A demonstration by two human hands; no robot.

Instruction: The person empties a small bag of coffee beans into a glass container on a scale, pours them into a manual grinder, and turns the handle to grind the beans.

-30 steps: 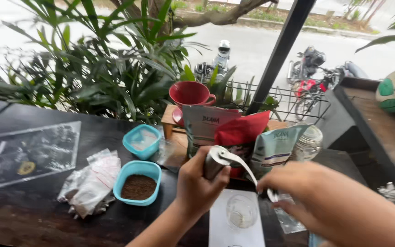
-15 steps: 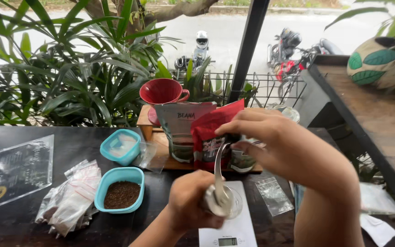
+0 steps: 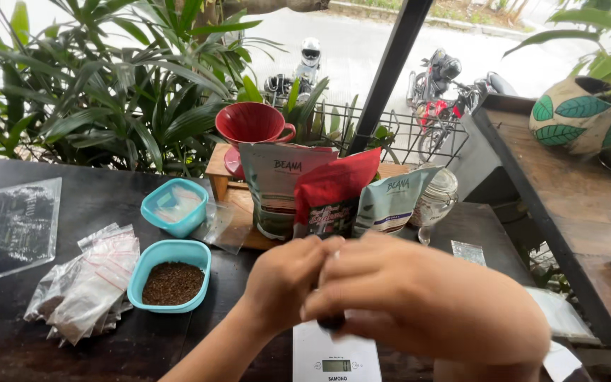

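Both hands, the left hand [image 3: 284, 283] and the right hand [image 3: 419, 304], were closed together around a small dark object [image 3: 332, 322], mostly hidden, held just above the white scale [image 3: 334, 357] on the dark counter [image 3: 107, 205].

Dark object [image 3: 332, 322] mostly hidden behind both hands' fingers [image 3: 334, 297].

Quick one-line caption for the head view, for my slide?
Both hands, left hand and right hand, close together above a white scale, beside a blue bowl.
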